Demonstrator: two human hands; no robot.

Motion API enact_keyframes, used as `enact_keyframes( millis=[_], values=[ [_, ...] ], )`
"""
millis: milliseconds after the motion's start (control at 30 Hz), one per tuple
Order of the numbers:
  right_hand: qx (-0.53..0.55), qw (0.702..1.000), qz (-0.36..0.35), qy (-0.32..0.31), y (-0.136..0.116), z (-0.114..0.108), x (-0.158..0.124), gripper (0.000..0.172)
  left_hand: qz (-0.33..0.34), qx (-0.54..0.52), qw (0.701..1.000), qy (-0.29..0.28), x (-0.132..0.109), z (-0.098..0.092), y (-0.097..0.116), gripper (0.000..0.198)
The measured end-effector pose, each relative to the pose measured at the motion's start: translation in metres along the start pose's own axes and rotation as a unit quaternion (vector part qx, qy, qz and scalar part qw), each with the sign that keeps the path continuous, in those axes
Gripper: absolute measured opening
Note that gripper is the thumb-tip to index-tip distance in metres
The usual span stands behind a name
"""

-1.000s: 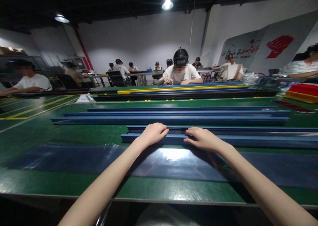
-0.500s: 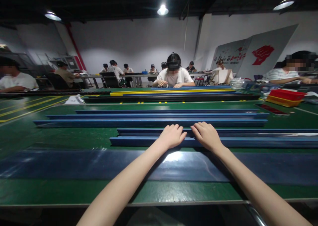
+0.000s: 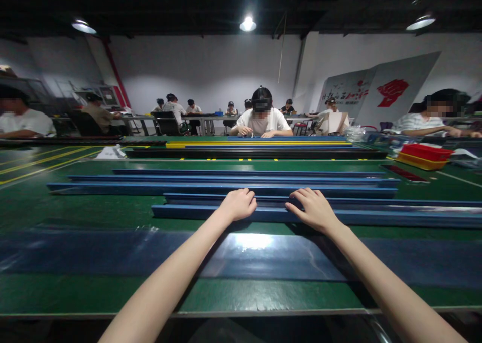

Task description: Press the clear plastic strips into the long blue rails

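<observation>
Green worktop [image 3: 94,207] carrying blue rail [image 3: 376,216], lying crosswise just beyond dark film [image 3: 113,252]. Left hand [image 3: 238,205] curling closed over rail; right hand [image 3: 313,210] resting beside it on rail, fingers spread. Probably best keeping pressure even, hands level, avoiding twisting rail.

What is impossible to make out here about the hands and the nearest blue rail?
1. Head view: whether the left hand or right hand grips the nearest blue rail; the fingers cover the contact.
2. The rail's right end: cut off by the picture edge.
3. Lettering on the wall sign: too small.
</observation>
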State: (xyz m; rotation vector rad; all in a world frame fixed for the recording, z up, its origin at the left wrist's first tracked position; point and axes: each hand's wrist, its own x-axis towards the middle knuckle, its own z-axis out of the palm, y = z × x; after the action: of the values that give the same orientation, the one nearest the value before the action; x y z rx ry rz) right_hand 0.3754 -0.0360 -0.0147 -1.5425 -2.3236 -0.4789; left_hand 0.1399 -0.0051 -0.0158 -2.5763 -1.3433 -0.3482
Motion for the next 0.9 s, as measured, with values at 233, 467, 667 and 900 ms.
enact_keyframes(
  millis=[233,467,667,900],
  values=[
    [0.028,1.0,-0.003,-0.013,0.022,0.004,-0.012,0.049,-0.06,0.008,0.998,-0.025,-0.033,-0.008,-0.052,0.032],
    [0.034,0.998,0.003,-0.044,0.013,0.012,-0.003,0.057,-0.059,0.033,0.997,-0.036,-0.048,-0.014,-0.071,0.033],
    [0.03,0.997,0.016,-0.064,-0.004,0.011,0.009,0.059,-0.036,0.055,0.998,-0.023,-0.031,-0.017,-0.049,0.036],
    [0.045,0.998,0.034,-0.038,-0.05,0.019,0.027,0.059,0.001,0.05,0.999,0.018,-0.003,0.003,-0.005,0.035]
  ],
)
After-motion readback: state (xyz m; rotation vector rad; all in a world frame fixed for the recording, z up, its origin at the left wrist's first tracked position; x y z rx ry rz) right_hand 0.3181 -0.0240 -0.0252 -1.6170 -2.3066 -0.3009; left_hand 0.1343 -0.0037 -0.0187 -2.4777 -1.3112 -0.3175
